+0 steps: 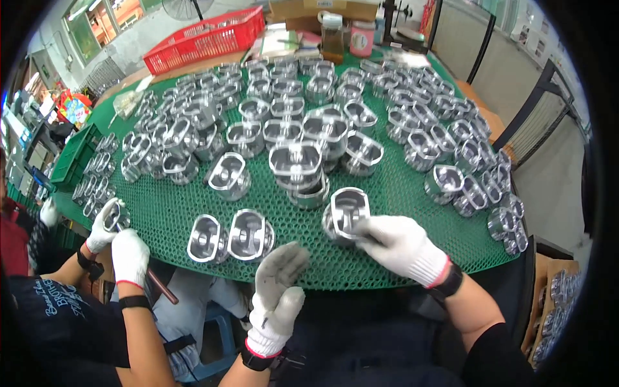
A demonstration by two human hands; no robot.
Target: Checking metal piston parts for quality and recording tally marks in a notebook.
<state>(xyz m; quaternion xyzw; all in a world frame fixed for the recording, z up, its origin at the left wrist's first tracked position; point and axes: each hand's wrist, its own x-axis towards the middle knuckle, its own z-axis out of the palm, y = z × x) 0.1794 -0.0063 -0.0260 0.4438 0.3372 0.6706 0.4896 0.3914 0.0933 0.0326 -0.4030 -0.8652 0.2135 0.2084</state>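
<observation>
My right hand [403, 248], in a white glove, has its thumb and fingers closed on the lower right side of a shiny metal piston [349, 205] near the front edge of the green mat [309, 274]. My left hand [278, 297], gloved too, is raised at the table's edge with its greyish palm showing and the fingers stretched out, holding nothing. Nearest to it are two pistons standing side by side, the right one [250, 233] and the left one [206, 238]. Behind my right hand's piston, another piston [295, 161] stands atop a lower one.
Many pistons [284, 106] crowd the mat's back and sides. A red basket [206, 42], a jar [332, 42] and a pink container [362, 39] stand behind. At left, a co-worker's gloved hands [131, 257] hold a brown-handled tool and a piston. Boxed pistons [561, 303] sit low at right.
</observation>
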